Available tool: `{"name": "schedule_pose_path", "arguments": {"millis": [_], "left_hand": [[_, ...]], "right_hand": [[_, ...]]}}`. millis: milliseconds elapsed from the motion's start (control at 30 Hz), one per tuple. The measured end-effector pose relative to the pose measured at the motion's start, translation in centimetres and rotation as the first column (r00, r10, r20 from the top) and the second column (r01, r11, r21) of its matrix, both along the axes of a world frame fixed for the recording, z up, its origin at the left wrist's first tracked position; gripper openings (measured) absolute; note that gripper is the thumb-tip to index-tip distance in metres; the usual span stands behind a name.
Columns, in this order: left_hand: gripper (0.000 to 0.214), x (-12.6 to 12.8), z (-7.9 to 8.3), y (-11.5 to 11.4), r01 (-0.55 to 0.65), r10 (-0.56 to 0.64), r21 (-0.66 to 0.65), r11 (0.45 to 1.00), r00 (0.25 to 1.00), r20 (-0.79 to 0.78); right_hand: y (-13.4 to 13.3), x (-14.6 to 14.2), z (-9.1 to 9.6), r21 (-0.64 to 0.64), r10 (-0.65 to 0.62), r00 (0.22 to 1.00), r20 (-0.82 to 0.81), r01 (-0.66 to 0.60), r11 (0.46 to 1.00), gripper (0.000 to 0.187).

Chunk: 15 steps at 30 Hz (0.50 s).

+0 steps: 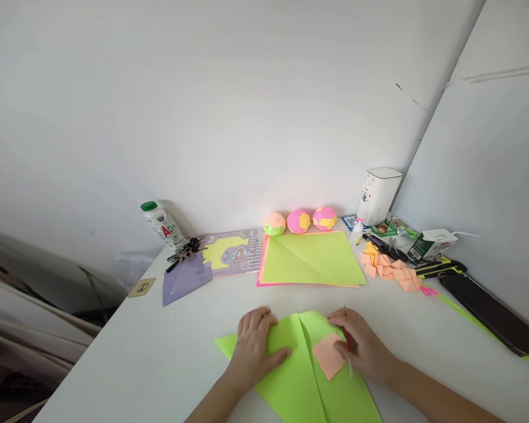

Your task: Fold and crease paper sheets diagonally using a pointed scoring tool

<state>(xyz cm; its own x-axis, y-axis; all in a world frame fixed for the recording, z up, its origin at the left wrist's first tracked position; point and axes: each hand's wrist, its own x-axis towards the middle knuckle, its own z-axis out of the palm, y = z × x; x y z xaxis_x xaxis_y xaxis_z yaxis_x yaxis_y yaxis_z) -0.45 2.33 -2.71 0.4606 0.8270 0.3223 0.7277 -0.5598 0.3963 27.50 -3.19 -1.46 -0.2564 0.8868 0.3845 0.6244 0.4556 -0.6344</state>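
Observation:
A large lime-green sheet of paper (286,352), folded so that its edges meet along a middle line, lies on the table in front of me. My left hand (254,346) rests on its left part, fingers bent and thumb apart, pressing nothing but the sheet. Over the right part, my right hand (365,346) is closed around a thin red stick with a clear end (348,341), which may be a pen. A small peach paper square (328,356) lies on the green sheet beside my right thumb; I cannot tell whether the thumb grips its edge.
Behind the hands lie stacked coloured sheets (312,261), with three paper balls (298,221) against the wall. To the right are small folded peach pieces (390,269), a black case (489,311) and a white bin (379,194). A bottle (163,226), keys (187,251) and a purple folder (187,281) stand left.

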Motion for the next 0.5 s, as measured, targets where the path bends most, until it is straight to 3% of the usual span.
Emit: {"name": "schedule_pose_path", "arguments": {"millis": [133,300,500], "left_hand": [[0.060,-0.21,-0.31,0.05,0.008,-0.007,0.036,0.999,0.999,-0.038],[0.054,-0.32,-0.14,0.06,0.056,-0.054,0.038,0.998,0.996,-0.066],[0.050,-0.32,0.44,0.15,0.096,-0.095,0.077,0.992,0.995,-0.023]], "right_hand": [[-0.24,-0.24,0.01,-0.038,0.008,0.994,-0.106,-0.012,0.999,0.025],[-0.15,-0.30,0.61,-0.055,0.026,0.982,-0.185,-0.036,0.998,0.019],[-0.08,-0.20,0.54,-0.122,-0.060,0.977,-0.204,0.035,0.992,0.016]]}}
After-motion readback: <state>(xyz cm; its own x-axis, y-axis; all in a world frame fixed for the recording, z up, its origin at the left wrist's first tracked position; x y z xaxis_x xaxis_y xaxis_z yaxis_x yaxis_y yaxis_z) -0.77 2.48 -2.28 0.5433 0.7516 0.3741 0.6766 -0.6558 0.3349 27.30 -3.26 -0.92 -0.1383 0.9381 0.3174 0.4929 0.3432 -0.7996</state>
